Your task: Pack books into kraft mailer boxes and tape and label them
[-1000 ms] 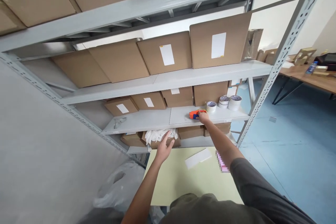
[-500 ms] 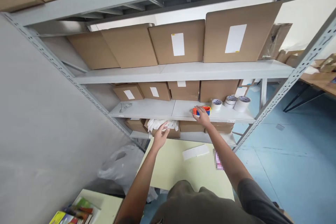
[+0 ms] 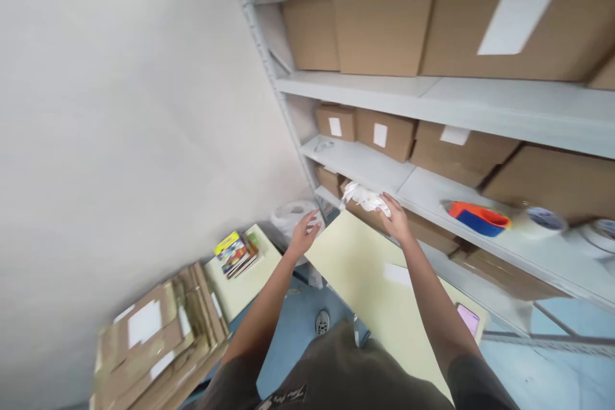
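My right hand point(image 3: 396, 220) is at the crumpled white material point(image 3: 367, 197) on the lower shelf, its fingers apart by the right end of it. Whether the fingertips touch the material I cannot tell. To the left, my left hand point(image 3: 303, 235) hangs in the air with fingers spread, holding nothing, in front of a whitish plastic bag point(image 3: 288, 216). An orange-and-blue object point(image 3: 479, 218) rests on the shelf above the table, away from both hands. Beside it stands a roll of tape point(image 3: 541, 223), slightly blurred.
A pale yellow table point(image 3: 358, 256) lies beneath my hands, with a white strip point(image 3: 398, 274) and a phone point(image 3: 467, 319) on it. Cardboard boxes point(image 3: 384, 29) fill the metal shelves. At left are books point(image 3: 233, 253) on a small table and stacked flattened cartons point(image 3: 154, 339).
My view has turned left. The right hand has let go of the orange-and-blue object and moved over to the white material. The left hand has moved away from that material towards the plastic bag.
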A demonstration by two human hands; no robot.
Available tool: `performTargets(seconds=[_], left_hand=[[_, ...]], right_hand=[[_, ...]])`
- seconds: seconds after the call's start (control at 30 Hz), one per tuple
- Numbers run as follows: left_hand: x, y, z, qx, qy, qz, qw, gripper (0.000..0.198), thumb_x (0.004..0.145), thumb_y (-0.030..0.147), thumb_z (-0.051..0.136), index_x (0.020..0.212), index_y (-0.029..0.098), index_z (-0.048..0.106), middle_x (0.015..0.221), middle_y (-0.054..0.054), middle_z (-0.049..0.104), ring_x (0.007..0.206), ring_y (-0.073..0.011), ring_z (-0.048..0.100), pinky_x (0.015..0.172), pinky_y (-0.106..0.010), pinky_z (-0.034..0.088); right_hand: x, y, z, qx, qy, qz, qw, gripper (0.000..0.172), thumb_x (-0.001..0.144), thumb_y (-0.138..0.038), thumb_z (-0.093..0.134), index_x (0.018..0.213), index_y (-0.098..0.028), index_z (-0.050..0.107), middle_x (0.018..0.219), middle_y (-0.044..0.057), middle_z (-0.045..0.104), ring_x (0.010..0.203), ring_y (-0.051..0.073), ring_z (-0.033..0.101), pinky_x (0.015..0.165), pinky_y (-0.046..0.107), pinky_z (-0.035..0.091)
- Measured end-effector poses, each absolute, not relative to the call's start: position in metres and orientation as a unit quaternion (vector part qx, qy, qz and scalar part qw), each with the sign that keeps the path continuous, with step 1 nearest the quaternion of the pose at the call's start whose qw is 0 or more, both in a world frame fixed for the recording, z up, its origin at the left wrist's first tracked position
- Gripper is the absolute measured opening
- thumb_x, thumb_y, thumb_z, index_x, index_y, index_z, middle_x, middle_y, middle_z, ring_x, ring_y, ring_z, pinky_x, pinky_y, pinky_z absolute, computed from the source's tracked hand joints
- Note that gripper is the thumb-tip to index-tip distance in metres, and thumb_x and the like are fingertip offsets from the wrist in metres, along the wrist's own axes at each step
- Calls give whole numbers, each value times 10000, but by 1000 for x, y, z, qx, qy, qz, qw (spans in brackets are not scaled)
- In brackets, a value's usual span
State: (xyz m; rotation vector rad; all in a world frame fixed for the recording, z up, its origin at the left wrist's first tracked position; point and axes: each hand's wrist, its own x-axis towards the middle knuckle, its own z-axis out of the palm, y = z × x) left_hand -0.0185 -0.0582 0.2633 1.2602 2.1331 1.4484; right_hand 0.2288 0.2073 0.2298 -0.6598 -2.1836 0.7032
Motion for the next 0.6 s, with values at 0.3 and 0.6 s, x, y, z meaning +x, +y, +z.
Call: performTargets(seconds=[0.3,0.6], left_hand=[[-88,-210,236,297,798,521,51,567,982,577,642,1435,236,660,1444,-158,669,1211,-270,695,943,-401,624],[-204,-335,174,183,802,567,48,550,958,532,675,1408,215,675,1429,-164,677,1208,-269,697,983,-433,611]], right_hand=[[51,121,212,-101,-896,334,276,588,1052,-454,491,1595,-234,532,1614,133,549,1516,301,489,1278,523,391],[-114,-27,177,-1,-933,320,167,538,1025,-347,512,1543,-230,605,1590,124,578,1502,281,503,1274,493,405]])
